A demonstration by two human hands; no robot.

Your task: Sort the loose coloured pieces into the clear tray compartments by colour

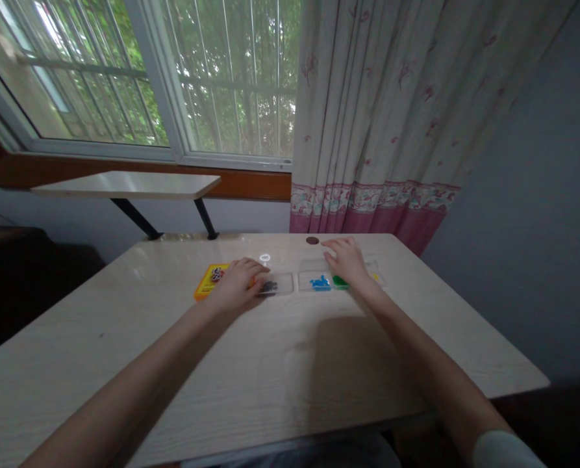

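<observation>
My left hand is over the left end of a clear plastic box holding small dark pieces. Its fingers curve with a gap to the thumb, and I see nothing held; whether it touches the box I cannot tell. Partly behind that hand lies a yellow box with a printed label. My right hand hovers above a second clear box, fingers stretched toward the left and thumb apart. Blue pieces, green pieces and yellow pieces sit in its compartments, partly hidden by my wrist.
A dark round disc lies near the back edge of the pale table. A small white ring-shaped item is behind the boxes. At the back left stands a raised shelf on black legs. A curtain hangs behind the table.
</observation>
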